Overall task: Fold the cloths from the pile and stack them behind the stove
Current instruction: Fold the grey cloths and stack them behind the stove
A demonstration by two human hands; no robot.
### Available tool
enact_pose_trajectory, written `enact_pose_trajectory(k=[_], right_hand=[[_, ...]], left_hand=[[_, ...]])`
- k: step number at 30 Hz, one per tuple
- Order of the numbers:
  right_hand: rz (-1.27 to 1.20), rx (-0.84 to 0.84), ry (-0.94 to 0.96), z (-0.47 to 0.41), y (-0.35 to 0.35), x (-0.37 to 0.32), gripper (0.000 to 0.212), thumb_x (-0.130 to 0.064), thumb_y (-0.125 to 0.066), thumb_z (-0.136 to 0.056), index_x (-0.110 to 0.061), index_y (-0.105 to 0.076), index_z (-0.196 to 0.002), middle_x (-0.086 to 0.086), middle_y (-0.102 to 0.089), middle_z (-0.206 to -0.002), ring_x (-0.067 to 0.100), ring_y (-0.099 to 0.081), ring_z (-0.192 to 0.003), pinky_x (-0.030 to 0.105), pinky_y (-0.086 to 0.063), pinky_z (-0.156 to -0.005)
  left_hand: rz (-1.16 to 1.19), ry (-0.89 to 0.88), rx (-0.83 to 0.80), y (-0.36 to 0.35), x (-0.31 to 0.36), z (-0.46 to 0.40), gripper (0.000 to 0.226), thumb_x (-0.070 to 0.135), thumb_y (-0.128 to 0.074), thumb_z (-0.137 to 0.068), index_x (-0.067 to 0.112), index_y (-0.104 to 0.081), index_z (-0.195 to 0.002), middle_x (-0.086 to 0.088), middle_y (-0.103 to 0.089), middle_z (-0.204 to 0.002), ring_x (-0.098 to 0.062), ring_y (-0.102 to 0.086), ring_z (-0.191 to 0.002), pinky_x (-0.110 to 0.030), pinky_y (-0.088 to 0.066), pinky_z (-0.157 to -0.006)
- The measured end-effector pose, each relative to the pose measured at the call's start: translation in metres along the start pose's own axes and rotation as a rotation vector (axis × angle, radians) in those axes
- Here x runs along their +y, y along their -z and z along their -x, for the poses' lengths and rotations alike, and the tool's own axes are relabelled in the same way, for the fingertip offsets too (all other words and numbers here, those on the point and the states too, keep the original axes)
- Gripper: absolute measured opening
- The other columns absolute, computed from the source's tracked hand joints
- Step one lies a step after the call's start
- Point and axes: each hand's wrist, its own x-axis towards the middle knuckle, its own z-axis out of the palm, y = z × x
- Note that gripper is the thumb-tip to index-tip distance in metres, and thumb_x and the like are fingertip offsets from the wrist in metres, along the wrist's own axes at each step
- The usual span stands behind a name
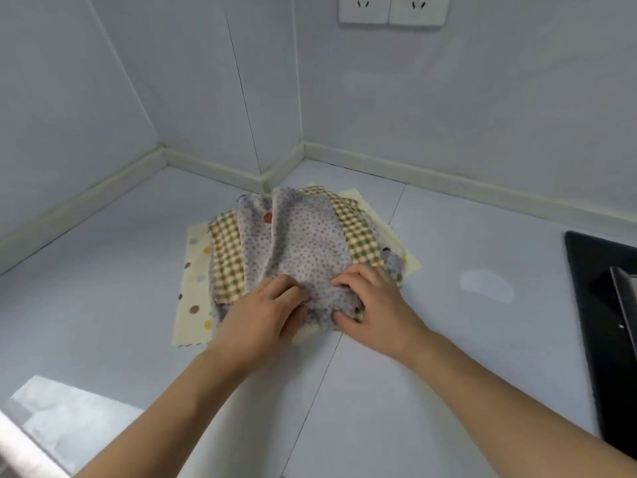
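Observation:
A pile of cloths lies on the white counter near the wall corner. On top is a rumpled white cloth with small grey dots (303, 250). Under it lies a yellow-green checked cloth (227, 257), and at the bottom a cream cloth with large coloured dots (194, 284). My left hand (265, 319) and my right hand (372, 301) both pinch the near edge of the grey-dotted cloth, fingers closed on its fabric. The black stove (599, 305) sits at the right edge of the view.
The white counter (396, 374) runs from the corner toward me, with a seam down its middle. Tiled walls meet behind the pile. Two wall sockets (393, 8) are high up. The counter's front edge shows at the lower left.

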Motion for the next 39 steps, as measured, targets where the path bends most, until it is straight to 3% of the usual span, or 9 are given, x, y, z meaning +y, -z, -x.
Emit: enact_pose_trajectory(k=[5,9,13,15,20,24,31,35,39], right_hand=[[0.001,0.128,0.148,-0.002,-0.012,0.008,0.037,-0.046,-0.053,-0.089,-0.018,-0.067,-0.111,-0.009,-0.057,-0.106,0.009,-0.047,-0.102,0.021,-0.036,-0.093],[0.086,0.297,0.133,-0.006,0.005,-0.009,0.018,-0.016,-0.055,-0.092,-0.01,-0.069,-0.102,0.002,-0.066,-0.097,0.02,-0.059,-0.092,0.032,-0.046,-0.08],[0.263,0.373,0.103,0.017,0.052,-0.059,0.004,-0.008,-0.048,-0.086,-0.01,-0.052,-0.086,0.001,-0.054,-0.085,0.024,-0.051,-0.08,0.035,-0.036,-0.066],[0.236,0.39,0.046,0.042,0.08,-0.09,0.01,-0.006,-0.045,-0.085,-0.014,-0.041,-0.085,-0.001,-0.047,-0.086,0.025,-0.046,-0.078,0.035,-0.03,-0.063],[0.27,0.269,-0.128,0.109,0.139,-0.151,0.014,-0.001,-0.034,-0.087,-0.014,-0.039,-0.088,0.004,-0.047,-0.09,0.029,-0.049,-0.087,0.039,-0.039,-0.071],[0.162,0.286,-0.25,0.154,0.174,-0.176,0.019,-0.003,-0.034,-0.084,-0.015,-0.032,-0.069,0.001,-0.042,-0.074,0.024,-0.041,-0.072,0.033,-0.028,-0.057],[-0.049,0.124,-0.359,0.205,0.199,-0.17,0.037,-0.037,-0.054,-0.088,-0.023,-0.031,-0.063,-0.006,-0.026,-0.056,0.016,-0.024,-0.052,0.03,-0.017,-0.051],[-0.085,0.09,-0.345,0.208,0.197,-0.144,0.031,-0.033,-0.048,-0.096,-0.019,-0.038,-0.07,-0.003,-0.027,-0.059,0.018,-0.029,-0.055,0.026,-0.026,-0.051],[0.11,0.09,-0.358,0.187,0.189,-0.109,0.037,-0.031,-0.049,-0.098,-0.014,-0.045,-0.066,-0.002,-0.042,-0.059,0.015,-0.04,-0.055,0.028,-0.031,-0.053]], left_hand=[[-0.036,0.015,0.132,-0.004,0.001,-0.01,0.037,0.039,-0.029,-0.097,0.015,-0.057,-0.091,0.003,-0.055,-0.085,-0.021,-0.056,-0.076,-0.04,-0.049,-0.059],[-0.066,0.034,0.207,0.017,0.018,-0.021,0.035,0.037,-0.029,-0.101,0.014,-0.053,-0.092,0.0,-0.056,-0.083,-0.023,-0.053,-0.073,-0.039,-0.043,-0.062],[-0.112,0.016,0.218,0.066,0.053,-0.018,0.025,0.035,-0.035,-0.103,0.016,-0.049,-0.095,0.002,-0.053,-0.071,-0.026,-0.054,-0.063,-0.037,-0.039,-0.055],[-0.148,-0.036,0.163,0.099,0.081,-0.009,0.026,0.037,-0.035,-0.103,0.016,-0.05,-0.098,0.003,-0.051,-0.068,-0.028,-0.055,-0.065,-0.038,-0.041,-0.057],[-0.27,-0.218,0.122,0.168,0.145,0.026,0.014,0.025,-0.04,-0.098,0.017,-0.052,-0.101,0.003,-0.056,-0.085,-0.024,-0.056,-0.076,-0.035,-0.043,-0.062],[-0.314,-0.135,0.095,0.194,0.174,0.042,0.009,0.016,-0.043,-0.089,0.016,-0.052,-0.088,0.002,-0.047,-0.089,-0.021,-0.053,-0.079,-0.034,-0.046,-0.067],[0.316,0.184,-0.051,0.193,0.199,0.049,0.019,-0.001,-0.043,-0.083,0.008,-0.055,-0.07,-0.005,-0.052,-0.067,-0.021,-0.045,-0.062,-0.027,-0.037,-0.059],[0.352,0.215,-0.074,0.166,0.193,0.035,0.024,0.003,-0.039,-0.088,0.01,-0.054,-0.071,-0.008,-0.05,-0.066,-0.02,-0.042,-0.06,-0.028,-0.034,-0.056],[0.272,0.188,-0.058,0.126,0.175,0.004,0.027,0.008,-0.039,-0.091,0.013,-0.047,-0.066,-0.005,-0.051,-0.07,-0.022,-0.045,-0.067,-0.03,-0.034,-0.06]])
